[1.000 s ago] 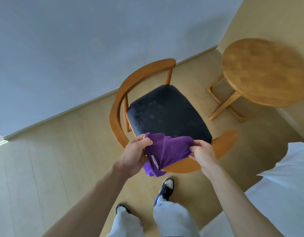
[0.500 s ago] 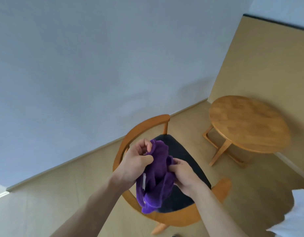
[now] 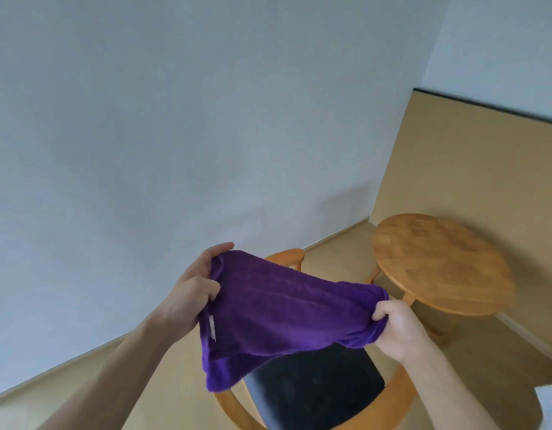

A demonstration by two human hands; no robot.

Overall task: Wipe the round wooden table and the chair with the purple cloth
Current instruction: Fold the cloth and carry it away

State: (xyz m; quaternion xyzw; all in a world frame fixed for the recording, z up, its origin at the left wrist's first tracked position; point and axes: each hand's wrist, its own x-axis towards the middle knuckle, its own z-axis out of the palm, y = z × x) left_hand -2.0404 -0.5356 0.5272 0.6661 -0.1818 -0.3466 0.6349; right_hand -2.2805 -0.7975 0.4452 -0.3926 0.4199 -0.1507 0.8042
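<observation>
The purple cloth is stretched out in the air between both hands, above the chair. My left hand grips its left edge, near a small white label. My right hand grips its right corner. Below the cloth stands the wooden chair with a curved backrest and a black seat, partly hidden by the cloth. The round wooden table stands to the right of the chair, in the room's corner, with a bare top.
A pale blue wall rises behind the chair and a tan wall panel behind the table. Light wooden floor runs on the left. A white object shows at the lower right edge.
The hands have pulled apart and spread the bunched cloth wide. The view has tilted upward, so the chair and table sit lower in the frame.
</observation>
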